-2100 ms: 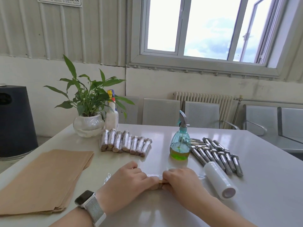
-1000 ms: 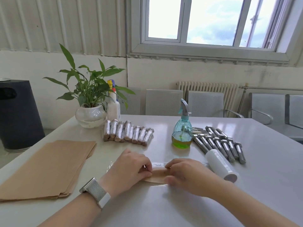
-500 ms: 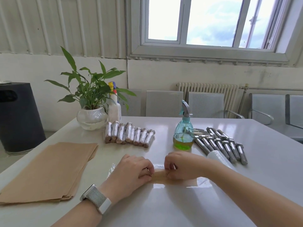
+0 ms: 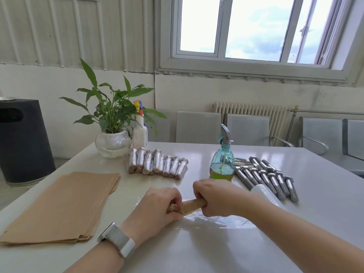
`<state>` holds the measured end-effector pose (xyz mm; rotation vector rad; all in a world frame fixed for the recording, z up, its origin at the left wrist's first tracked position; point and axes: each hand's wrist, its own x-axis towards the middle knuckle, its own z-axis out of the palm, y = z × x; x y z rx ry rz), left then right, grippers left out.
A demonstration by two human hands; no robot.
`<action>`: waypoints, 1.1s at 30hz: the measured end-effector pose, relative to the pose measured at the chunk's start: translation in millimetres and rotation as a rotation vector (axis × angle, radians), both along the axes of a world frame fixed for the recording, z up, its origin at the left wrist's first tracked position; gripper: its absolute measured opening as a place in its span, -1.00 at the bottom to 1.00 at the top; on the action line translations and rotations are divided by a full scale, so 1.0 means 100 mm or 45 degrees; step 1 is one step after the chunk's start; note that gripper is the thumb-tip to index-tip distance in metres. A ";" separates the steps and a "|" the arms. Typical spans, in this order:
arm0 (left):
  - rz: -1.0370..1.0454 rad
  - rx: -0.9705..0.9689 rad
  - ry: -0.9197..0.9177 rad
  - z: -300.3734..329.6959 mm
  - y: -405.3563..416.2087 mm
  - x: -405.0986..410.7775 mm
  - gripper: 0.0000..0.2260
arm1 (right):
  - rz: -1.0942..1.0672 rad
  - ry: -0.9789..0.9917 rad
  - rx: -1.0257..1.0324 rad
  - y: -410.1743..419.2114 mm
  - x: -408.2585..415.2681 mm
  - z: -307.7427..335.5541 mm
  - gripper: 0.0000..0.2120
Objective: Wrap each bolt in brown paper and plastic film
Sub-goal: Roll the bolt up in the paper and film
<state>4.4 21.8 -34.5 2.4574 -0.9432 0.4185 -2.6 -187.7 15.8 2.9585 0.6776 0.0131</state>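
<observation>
Two bare hands hold one bolt rolled in brown paper (image 4: 194, 204) just above the shiny white table (image 4: 315, 194), near the front edge. The left hand (image 4: 157, 207) has its fingers curled round the left end of the roll. The right hand (image 4: 214, 198) has its fingers curled round the right end. Only the middle of the brown roll shows between them. The roll tilts a little, with its right end higher.

A thin sheet of clear plastic film (image 4: 212, 220) lies flat on the table under the hands and spreads out to the right. A white roll of plastic film (image 4: 264, 192) lies just behind the right arm.

A flat stack of brown paper sheets (image 4: 65, 205) lies on the left side of the table. A row of wrapped bolts with shiny film round them (image 4: 157, 164) lies side by side farther back. A pile of bare silver metal bolts (image 4: 269, 178) lies on the right side. A blue-green spray bottle with green liquid in it (image 4: 222, 164) stands between the wrapped row and the bare pile.

A green leafy plant in a round glass bowl (image 4: 112, 142) stands at the back left of the table. A white bottle with a coloured top (image 4: 140, 133) stands just beside it. A grey watch with a woven band (image 4: 118, 239) sits on the left wrist. A black bin (image 4: 21, 140) stands on the floor, left of the table.
</observation>
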 end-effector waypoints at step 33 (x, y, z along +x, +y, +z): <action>0.047 -0.216 -0.061 0.12 0.15 -0.08 -0.80 | 0.117 -0.315 0.696 -0.39 -0.28 -0.66 -0.80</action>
